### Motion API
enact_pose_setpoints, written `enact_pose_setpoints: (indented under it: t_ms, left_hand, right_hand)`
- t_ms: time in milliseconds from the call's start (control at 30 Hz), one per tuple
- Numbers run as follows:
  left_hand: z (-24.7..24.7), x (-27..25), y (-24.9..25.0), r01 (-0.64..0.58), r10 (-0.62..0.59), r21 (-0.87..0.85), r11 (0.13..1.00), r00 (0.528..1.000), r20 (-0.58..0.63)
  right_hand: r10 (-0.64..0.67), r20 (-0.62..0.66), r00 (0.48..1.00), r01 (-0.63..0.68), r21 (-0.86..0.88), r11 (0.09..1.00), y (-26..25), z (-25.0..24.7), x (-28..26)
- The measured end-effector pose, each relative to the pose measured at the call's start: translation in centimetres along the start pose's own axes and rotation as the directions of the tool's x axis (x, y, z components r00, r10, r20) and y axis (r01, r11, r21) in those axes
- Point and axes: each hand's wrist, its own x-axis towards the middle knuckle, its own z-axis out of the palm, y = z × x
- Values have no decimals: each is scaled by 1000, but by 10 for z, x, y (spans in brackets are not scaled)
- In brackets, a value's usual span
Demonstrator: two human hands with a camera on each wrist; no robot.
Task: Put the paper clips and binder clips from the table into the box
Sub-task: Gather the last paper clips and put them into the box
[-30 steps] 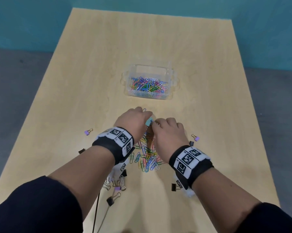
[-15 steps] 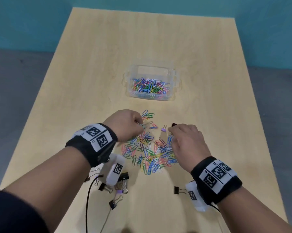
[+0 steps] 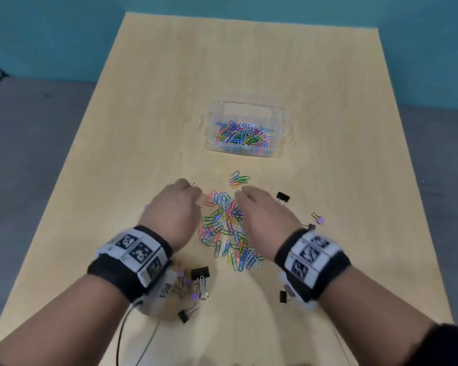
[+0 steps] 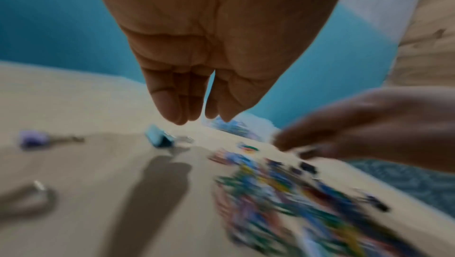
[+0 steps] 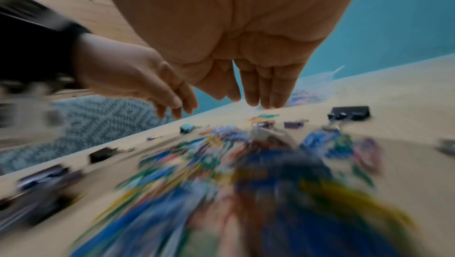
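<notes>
A clear plastic box (image 3: pixel 283 120) holding several coloured paper clips stands past the middle of the table. Nearer me a loose pile of coloured paper clips (image 3: pixel 226 228) lies spread out. My left hand (image 3: pixel 193 192) hovers at the pile's left side and my right hand (image 3: pixel 240 194) at its right. The left wrist view shows the left hand (image 4: pixel 197 119) with straight fingers, holding nothing, above a light blue binder clip (image 4: pixel 158 140). The right hand (image 5: pixel 246 101) hangs with straight fingers and is empty too. A black binder clip (image 3: pixel 283 197) and a purple one (image 3: pixel 319 220) lie to the right.
More binder clips lie near my left wrist: a black one (image 3: pixel 200 272), a purple one (image 3: pixel 195 295) and another black one (image 3: pixel 183 315). A black clip (image 3: pixel 283 296) sits by my right wrist. The wooden table (image 3: pixel 169 88) has teal wall behind.
A second ago both hands met at the pile's far end around the light blue clip. They have since parted to either side and lifted; the blue clip lies on the table.
</notes>
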Motion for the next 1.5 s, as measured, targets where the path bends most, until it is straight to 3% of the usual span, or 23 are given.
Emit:
enact_pose_setpoints:
  t_ms: [100,167,267,333,433,567,633,800,1100,1233,1333,1433,1500]
  left_hand:
    - [20,-15,23,-62,63,-17,998,993,98]
    - [28,-14,24,-23,25,-26,999,996,90]
    - [32,-4,22,-17,21,-96,995,999,41]
    - [35,2,21,-62,64,-104,993,998,16]
    - [40,7,18,-110,113,-94,989,993,25]
    - [51,5,12,-198,202,-81,977,978,48]
    - [52,1,13,-202,206,-97,975,978,41]
    - [48,-7,16,-166,173,-135,977,984,41]
    - [45,-10,21,-127,135,-139,982,989,51]
    - [48,-10,25,-133,137,-141,981,990,19]
    - [51,-9,34,-214,214,-150,965,977,-13]
    - [52,-13,40,-310,313,-173,935,950,-7]
    - [50,-21,36,-295,297,-154,943,955,-11]
  right_hand:
    - [49,65,997,-46,-47,998,3,-11,42]
    - [54,143,988,-32,-153,988,-4,-10,55]
    - [43,202,978,12,-264,965,-19,9,42]
    - [27,212,977,25,-235,972,-26,22,20]
    - [-27,145,989,45,-122,991,-21,28,-14]
    - [13,82,997,-5,-89,996,-4,24,-33]
    - [28,89,996,-18,-106,994,5,22,-27]
    - [43,-32,999,-44,-30,999,17,2,-22]
    - [73,-49,996,-77,-102,992,33,-5,-12]
    - [-6,3,1000,6,-157,988,23,2,-15]
    - [-49,40,998,55,-173,983,5,15,-23]
    - [-73,34,997,75,-66,995,-5,23,-41]
    - [-11,15,1000,11,16,1000,-2,23,-57]
